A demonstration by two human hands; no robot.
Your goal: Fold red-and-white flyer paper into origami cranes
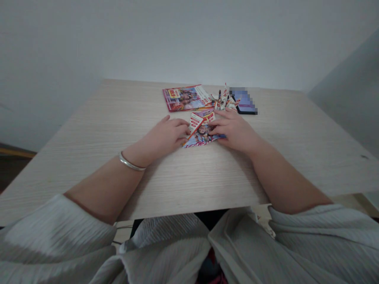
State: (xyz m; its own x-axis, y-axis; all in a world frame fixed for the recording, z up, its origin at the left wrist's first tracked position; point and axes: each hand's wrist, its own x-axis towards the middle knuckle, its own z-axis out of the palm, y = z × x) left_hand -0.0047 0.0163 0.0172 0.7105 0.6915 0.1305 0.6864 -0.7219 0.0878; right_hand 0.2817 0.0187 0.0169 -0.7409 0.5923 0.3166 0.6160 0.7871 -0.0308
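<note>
A printed flyer (204,132), partly folded with a slanting white-and-red flap, lies on the table between my hands. My left hand (168,134) grips its left edge, fingers bent and the thumb on the near side. At the right edge, my right hand (233,130) holds the same flyer, with fingertips on the printed face and the thumb low at the corner. Just beyond my right hand stands a pointed folded-paper piece (224,98) in white, red and orange. The undersides of both hands are hidden.
A stack of similar colourful flyers (183,98) lies farther back, left of the folded piece. Behind my right hand is a dark-edged phone or tablet (247,103), its screen blurred. The pale wooden table (118,106) meets a white wall (189,39).
</note>
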